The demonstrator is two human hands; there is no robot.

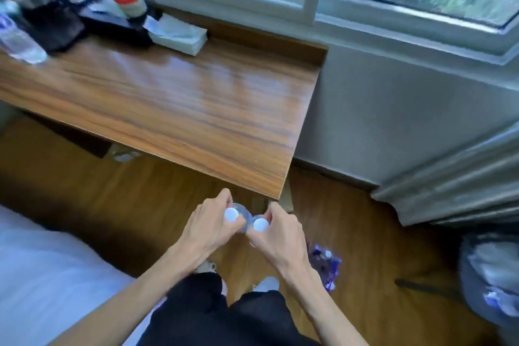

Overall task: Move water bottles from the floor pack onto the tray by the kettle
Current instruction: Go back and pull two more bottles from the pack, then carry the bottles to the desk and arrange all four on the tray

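Note:
My left hand (209,229) grips the neck of a clear water bottle with a white cap (231,215). My right hand (280,236) grips a second water bottle with a white cap (260,224). Both bottles hang upright, side by side and touching, just in front of the desk's near corner. The torn purple floor pack (325,264) lies on the wooden floor to the right of my right wrist, with a bottle cap showing in it. A black tray (112,24) sits at the desk's far left; I cannot make out a kettle.
The wooden desk (174,98) runs under the window. On it are a tissue box (179,34), a red-lidded jar (129,0), a black pouch (53,25) and a water bottle (19,39) at the left edge. A bed (42,275) is at left, a curtain (463,182) and bin (491,275) at right.

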